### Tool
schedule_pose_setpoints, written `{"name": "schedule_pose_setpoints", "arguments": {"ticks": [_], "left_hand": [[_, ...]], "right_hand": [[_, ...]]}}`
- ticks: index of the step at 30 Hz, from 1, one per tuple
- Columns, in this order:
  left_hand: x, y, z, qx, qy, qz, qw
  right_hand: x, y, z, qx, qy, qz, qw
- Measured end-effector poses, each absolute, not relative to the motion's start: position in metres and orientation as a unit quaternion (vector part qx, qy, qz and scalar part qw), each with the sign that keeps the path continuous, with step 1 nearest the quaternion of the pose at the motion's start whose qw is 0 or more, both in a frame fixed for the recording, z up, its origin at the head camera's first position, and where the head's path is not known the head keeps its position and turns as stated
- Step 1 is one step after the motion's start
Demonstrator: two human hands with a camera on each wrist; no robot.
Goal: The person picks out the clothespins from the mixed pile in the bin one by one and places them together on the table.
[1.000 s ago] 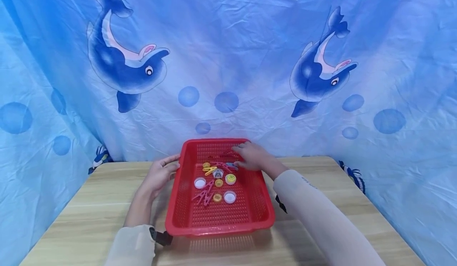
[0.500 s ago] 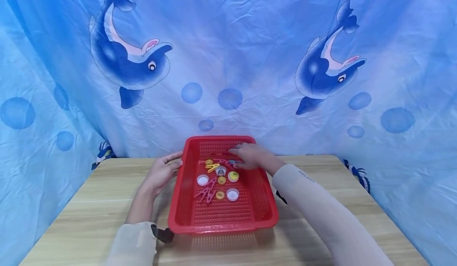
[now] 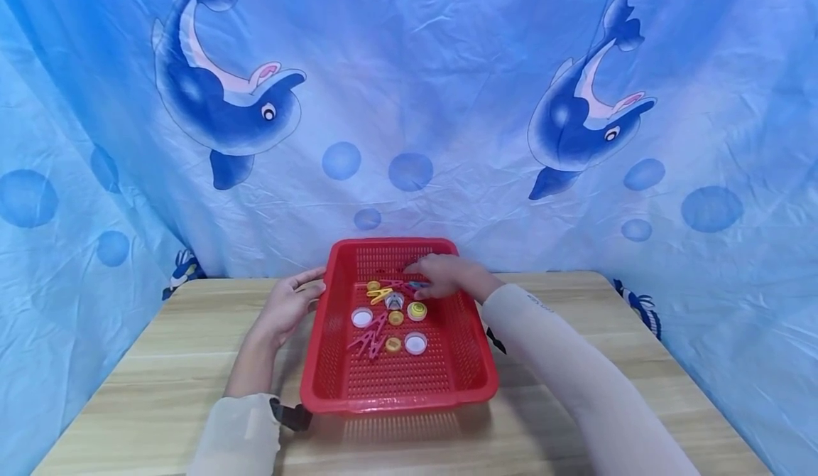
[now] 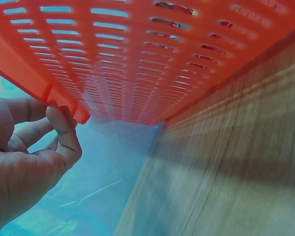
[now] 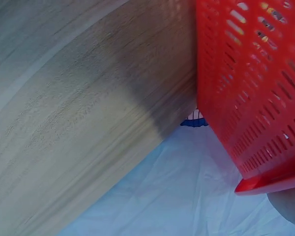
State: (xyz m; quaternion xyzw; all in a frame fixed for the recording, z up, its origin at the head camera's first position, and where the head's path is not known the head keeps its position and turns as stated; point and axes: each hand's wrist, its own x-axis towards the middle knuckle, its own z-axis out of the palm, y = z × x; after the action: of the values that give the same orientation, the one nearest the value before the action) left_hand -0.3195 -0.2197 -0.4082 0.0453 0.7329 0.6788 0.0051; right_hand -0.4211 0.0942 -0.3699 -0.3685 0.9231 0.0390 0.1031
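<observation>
A red plastic basket (image 3: 402, 405) with slotted walls stands on the wooden table. My left hand (image 3: 287, 309) grips its left rim; in the left wrist view, thumb and fingers (image 4: 66, 130) pinch the edge. Over the right wall reaches my right hand (image 3: 441, 275), its finger and thumb apart above the back right of the basket floor. A blue clothespin (image 3: 417, 285) lies by that thumb, partly covered. Near it are pink clothespins (image 3: 373, 337) and a yellow clothespin (image 3: 380, 296). The right wrist view shows only a bit of the right hand (image 5: 291, 206) beyond the rim.
White round caps (image 3: 415, 343), small yellow discs (image 3: 393, 344), a yellow-topped round piece (image 3: 417, 310) and a grey-and-clear piece (image 3: 394, 301) lie among the clothespins. Behind the wooden table (image 3: 160, 362) hangs a blue dolphin-print cloth (image 3: 409, 106).
The right hand has shifted slightly left and deeper over the clothespins, finger and thumb still apart. The left hand stays on the rim. The head view has shifted a little.
</observation>
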Motion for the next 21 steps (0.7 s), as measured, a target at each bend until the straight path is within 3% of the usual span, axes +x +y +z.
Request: {"name": "schedule_pose_setpoints", "arguments": {"ticks": [12,21], "left_hand": [[-0.319,-0.219,-0.408,0.043,0.736,0.675,-0.001],[-0.319,-0.22,-0.407,0.043,0.736,0.675,0.002]], "right_hand": [[-0.422,0.088,-0.377,-0.351,0.922,0.115,0.118],[-0.419,0.08,-0.385,-0.327,0.923,0.114,0.168]]}}
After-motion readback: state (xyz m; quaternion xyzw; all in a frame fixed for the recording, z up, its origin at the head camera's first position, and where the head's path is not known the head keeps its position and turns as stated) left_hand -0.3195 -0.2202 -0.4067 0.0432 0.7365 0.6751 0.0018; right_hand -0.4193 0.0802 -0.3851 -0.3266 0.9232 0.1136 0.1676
